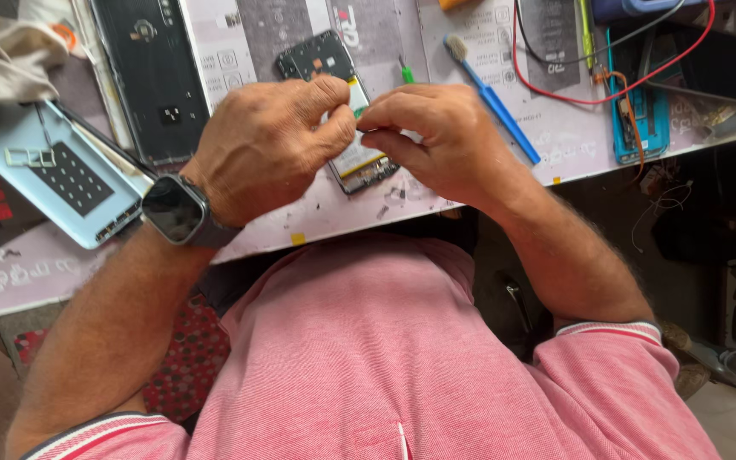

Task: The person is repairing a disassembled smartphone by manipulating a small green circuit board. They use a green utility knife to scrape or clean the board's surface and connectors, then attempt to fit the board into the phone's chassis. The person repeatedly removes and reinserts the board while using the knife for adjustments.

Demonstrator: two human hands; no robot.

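Nearest the camera, the left hand, with a dark watch on its wrist, and the right hand meet just above the desk's near edge, thumb and forefinger of each pinched shut on a small thin part between them; what the part is cannot be told, it is too small and mostly hidden. For work this fine, the judgement is that both wrists should stay low and steady near the desk edge, the pinch light so the part does not bend, and the hands kept over the mat so that anything dropped lands where it can be found. Right under the hands lies the phone, opened, back cover off, its dark board end pointing toward the far edge, a pale battery in the middle and the lower end toward the person; it lies slightly askew, and the hands cover much of its middle. A few tiny loose bits lie beside its near end. Toward the left edge lies a pale blue cover, farther back a dark panel, and to the right a blue brush and a red wire.
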